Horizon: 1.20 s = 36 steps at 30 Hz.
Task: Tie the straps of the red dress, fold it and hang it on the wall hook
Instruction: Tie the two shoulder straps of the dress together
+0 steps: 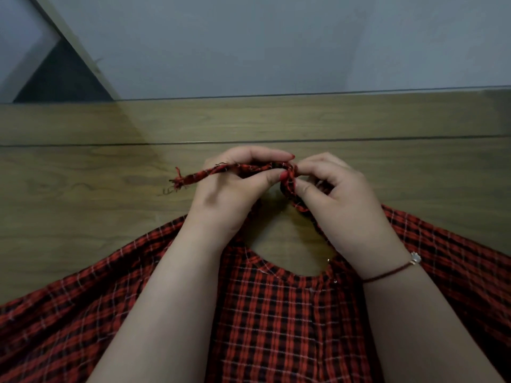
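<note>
My left hand [235,183] is closed on one strap [221,171] of the red dress [276,313]: thumb and fingers pinch the strap along its length, and its frayed free end [179,181] projects past the hand toward the left edge of the table [83,175]. My right hand [331,189] pinches the strap material where it curls into a small loop [289,183] between the two hands, thumb and forefinger closed on the fabric. Both hands are held together near the middle of the table, beyond the neckline [282,269] of the dress. The step in hand is the first one, tying the straps; as I judge it, the knot is being formed and is not yet drawn tight. The next move calls for passing the free end through the loop and pulling both sides apart evenly while the right hand keeps the loop from collapsing; the frayed end may snag or shed threads if pulled hard. Folding and hanging have not begun: the dress lies spread flat on the table, its body running toward the near edge and out of view below and to both sides. Hidden items: the second strap is mostly covered by my right hand, so I cannot tell how the two straps cross inside the loop. A thin red bracelet [392,270] sits on my right wrist. The wall [249,45] stands behind the far edge of the table; no hook is in view.
</note>
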Tool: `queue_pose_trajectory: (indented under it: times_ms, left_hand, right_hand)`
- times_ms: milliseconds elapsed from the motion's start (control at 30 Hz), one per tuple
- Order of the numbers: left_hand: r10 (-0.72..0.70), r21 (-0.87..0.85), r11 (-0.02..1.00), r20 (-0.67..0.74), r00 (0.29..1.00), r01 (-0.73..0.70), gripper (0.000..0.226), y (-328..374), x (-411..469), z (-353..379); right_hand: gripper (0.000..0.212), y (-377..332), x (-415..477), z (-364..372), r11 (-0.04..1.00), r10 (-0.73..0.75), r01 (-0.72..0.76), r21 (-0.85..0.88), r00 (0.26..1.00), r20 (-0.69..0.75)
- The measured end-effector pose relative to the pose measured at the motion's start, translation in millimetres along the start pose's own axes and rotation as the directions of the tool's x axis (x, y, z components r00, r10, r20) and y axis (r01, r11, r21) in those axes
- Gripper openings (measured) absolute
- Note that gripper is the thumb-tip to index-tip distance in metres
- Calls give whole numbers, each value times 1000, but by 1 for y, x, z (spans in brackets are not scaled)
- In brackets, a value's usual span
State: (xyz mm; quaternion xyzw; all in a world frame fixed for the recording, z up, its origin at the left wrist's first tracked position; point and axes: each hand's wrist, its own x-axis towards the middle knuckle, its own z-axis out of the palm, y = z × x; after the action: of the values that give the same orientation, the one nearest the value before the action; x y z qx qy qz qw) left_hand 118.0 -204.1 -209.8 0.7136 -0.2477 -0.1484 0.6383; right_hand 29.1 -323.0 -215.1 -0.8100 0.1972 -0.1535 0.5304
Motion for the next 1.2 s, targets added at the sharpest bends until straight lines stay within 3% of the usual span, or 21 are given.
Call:
queue_pose_trajectory:
  times_ms: [267,400,533,667,800,867,967,1067,1133,1200]
  left_hand:
    - [-29,-43,999,-8,1000,29,22,2,-2,3]
    - [-28,-38,999,-80,996,25,15,3,-4,3]
    - [-41,-16,999,-107,993,39,11,4,-4,4]
    - [-52,15,998,-104,993,54,10,5,-6,7]
    - [-51,9,999,-110,993,52,10,6,-5,7]
    - [-62,-7,998,-118,991,62,10,6,-5,6]
    - [-77,-34,997,-103,992,74,10,6,-4,6]
    - [-113,-86,991,-107,988,104,11,6,-3,6]
    - [-143,-179,975,-66,988,129,14,5,-2,5]
    - [-160,-300,943,-19,987,147,16,4,0,4]
  right_hand:
    - [15,0,0,-2,998,19,-17,66,1000,-21]
    - [17,-1,-1,-3,980,59,-28,199,987,-148]
    - [18,0,-2,-3,976,76,-12,217,953,-293]
    - [18,-2,-3,-5,1000,-28,21,-21,915,-403]
    - [19,-1,0,-1,938,-200,58,-341,895,-400]
    - [15,-2,-1,-1,914,-227,47,-402,883,-411]
    - [15,-6,-2,-4,948,-168,28,-317,891,-422]
    - [24,-6,0,-6,998,57,-54,18,912,-407]
    - [30,-7,1,-10,978,124,-48,201,914,-385]
    - [30,-7,3,-13,986,73,-13,165,927,-369]
